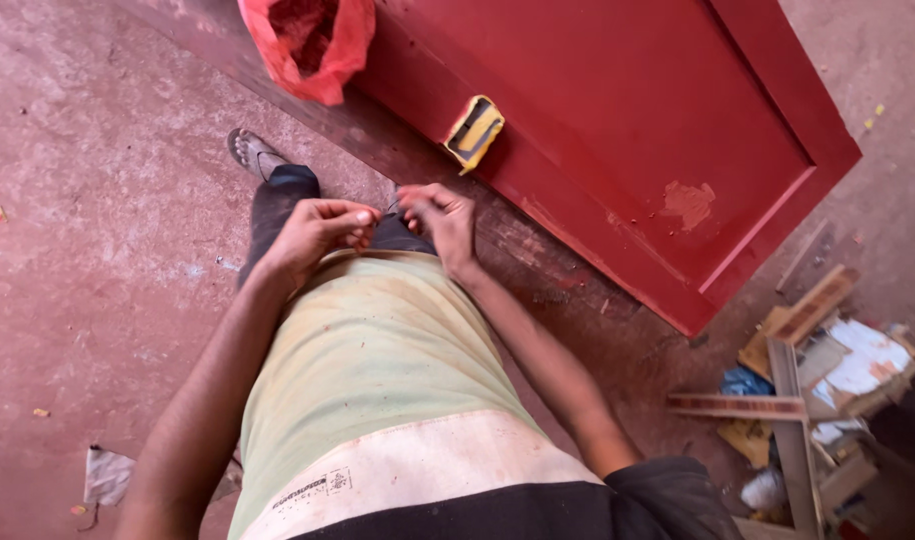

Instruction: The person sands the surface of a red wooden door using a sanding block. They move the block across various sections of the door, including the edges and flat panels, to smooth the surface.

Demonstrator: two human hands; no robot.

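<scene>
I look down along my own body, standing on a reddish dusty floor. My left hand (317, 232) and my right hand (439, 218) meet in front of my waist, fingertips pinched together over something small and thin between them (389, 207); it is too small to make out. A red panelled door (617, 110) lies flat on the floor just ahead of my hands. A yellow and grey block (474, 132) rests on its near edge.
A red plastic bag (309, 40) sits at the door's far left. Wood offcuts, cardboard and paper scraps (812, 370) are piled at the right. A crumpled paper (107, 475) lies at lower left. My sandalled foot (253, 152) shows on the floor.
</scene>
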